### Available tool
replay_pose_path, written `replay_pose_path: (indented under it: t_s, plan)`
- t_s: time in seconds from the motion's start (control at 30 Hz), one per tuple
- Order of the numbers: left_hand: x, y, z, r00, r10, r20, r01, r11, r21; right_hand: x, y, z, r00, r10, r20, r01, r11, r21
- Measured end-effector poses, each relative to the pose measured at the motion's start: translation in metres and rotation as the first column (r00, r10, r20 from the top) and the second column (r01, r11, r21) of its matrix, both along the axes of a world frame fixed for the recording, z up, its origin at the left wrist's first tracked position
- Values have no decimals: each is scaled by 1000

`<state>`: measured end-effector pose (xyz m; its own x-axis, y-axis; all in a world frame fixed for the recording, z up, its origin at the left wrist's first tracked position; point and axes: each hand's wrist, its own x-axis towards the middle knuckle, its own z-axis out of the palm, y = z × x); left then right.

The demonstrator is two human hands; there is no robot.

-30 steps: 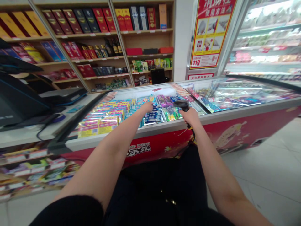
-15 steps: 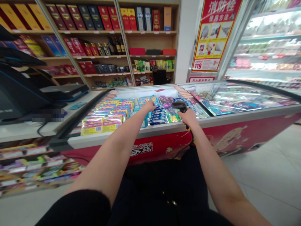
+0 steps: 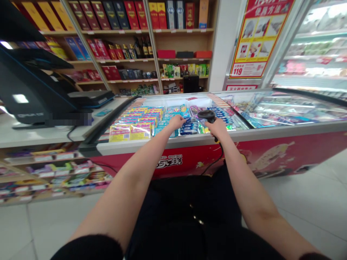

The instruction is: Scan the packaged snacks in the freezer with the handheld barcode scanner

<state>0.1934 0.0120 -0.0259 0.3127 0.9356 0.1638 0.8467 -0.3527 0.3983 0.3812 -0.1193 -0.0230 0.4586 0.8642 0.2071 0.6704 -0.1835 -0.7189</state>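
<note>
My right hand (image 3: 218, 129) grips a black handheld barcode scanner (image 3: 206, 115), its head tilted over the chest freezer and pointing towards my left hand. A cable hangs from the handle. My left hand (image 3: 177, 122) reaches over the freezer with fingers pinched at the end of a blue-wrapped ice cream (image 3: 189, 119). Just below it lies a stack of similar blue packets (image 3: 189, 128). Left of my hand are rows of yellow and pink packs (image 3: 130, 131) and light-blue packs (image 3: 166, 122).
The freezer's grey front rim (image 3: 159, 142) runs across before me. A dark checkout machine (image 3: 35, 94) stands on the white counter (image 3: 16, 135) at left. Shelves of boxed goods (image 3: 116, 31) line the back wall. A lit display fridge (image 3: 317, 54) is at far right.
My view has turned slightly left, so the freezer and shelves sit further right. The scanner and my left hand have come a little closer together.
</note>
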Motion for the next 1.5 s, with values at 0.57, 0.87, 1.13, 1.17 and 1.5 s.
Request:
replay_pose_path:
  t_s: [0.57, 0.87, 1.13, 1.17, 1.5]
  plan:
    - [4, -8, 11, 996, 58, -67, -58, 998, 11, -7, -7, -2, 1000, 23, 11, -22, 999, -30]
    - [7, -7, 15, 997, 67, -45, -65, 997, 35, -7, -9, -1, 1000, 23, 10, -22, 998, -53]
    - [11, -12, 19, 997, 60, -55, -58, 997, 44, -7, -11, 2, 1000, 25, 7, -25, 998, -60]
    - [12, -12, 20, 996, 64, -56, -61, 997, 43, -7, -12, 3, 1000, 21, 13, -20, 998, -59]
    - [16, -14, 23, 996, 80, -44, -79, 996, 30, -5, -12, 3, 999, 26, 28, -24, 997, -73]
